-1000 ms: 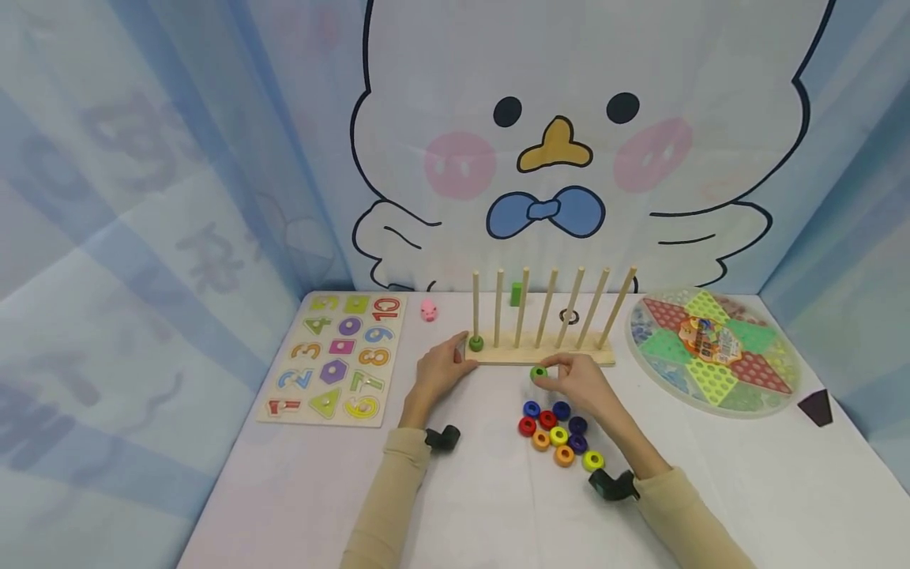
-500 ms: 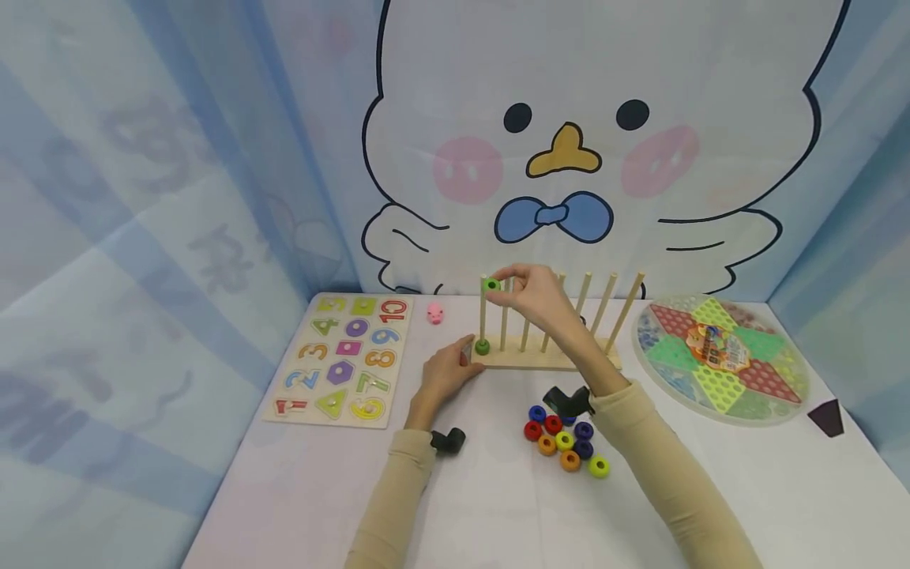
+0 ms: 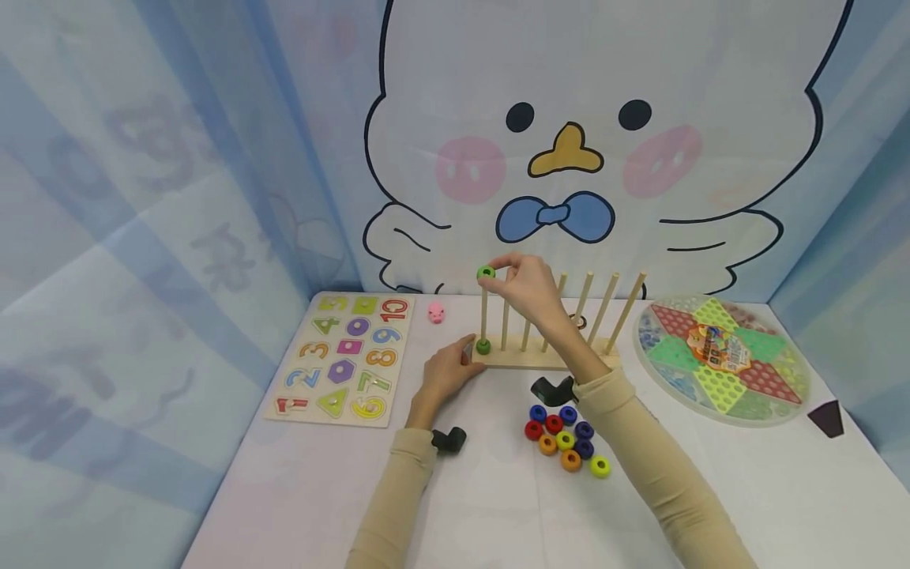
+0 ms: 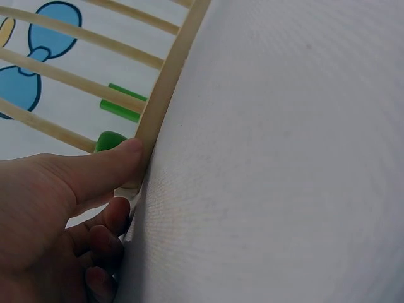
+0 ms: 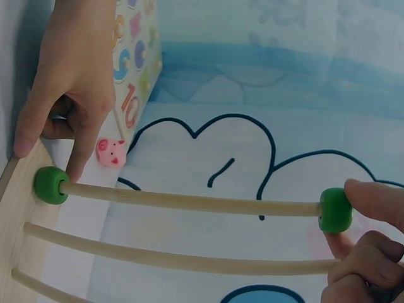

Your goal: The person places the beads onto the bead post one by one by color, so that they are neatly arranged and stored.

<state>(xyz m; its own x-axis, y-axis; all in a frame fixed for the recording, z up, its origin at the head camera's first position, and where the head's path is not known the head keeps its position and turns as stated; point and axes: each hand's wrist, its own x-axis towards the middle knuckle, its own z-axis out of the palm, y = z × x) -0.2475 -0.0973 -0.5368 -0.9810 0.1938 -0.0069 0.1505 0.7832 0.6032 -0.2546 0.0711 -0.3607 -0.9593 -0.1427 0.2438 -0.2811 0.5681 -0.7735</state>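
Note:
A wooden peg rack (image 3: 526,359) with several upright pegs stands on the white table. My left hand (image 3: 444,371) holds the left end of its base, thumb on the front edge, as the left wrist view also shows. My right hand (image 3: 532,288) pinches a green bead (image 3: 485,272) between thumb and fingers at the top of the leftmost peg. In the right wrist view that bead (image 5: 336,210) sits at the peg's tip. A second green bead (image 5: 50,185) is at the foot of the same peg. Right-hand fingers hide parts of the neighbouring pegs.
Several red, blue, orange and yellow beads (image 3: 565,441) lie in front of the rack. To the left is a number puzzle board (image 3: 341,371). A pink pig figure (image 3: 436,313) stands behind it; a round checkers board (image 3: 721,359) lies right, beside a dark piece (image 3: 827,419).
My right hand has lifted the green bead from in front of the rack, up and left to the top of the leftmost peg. The left hand stays on the base.

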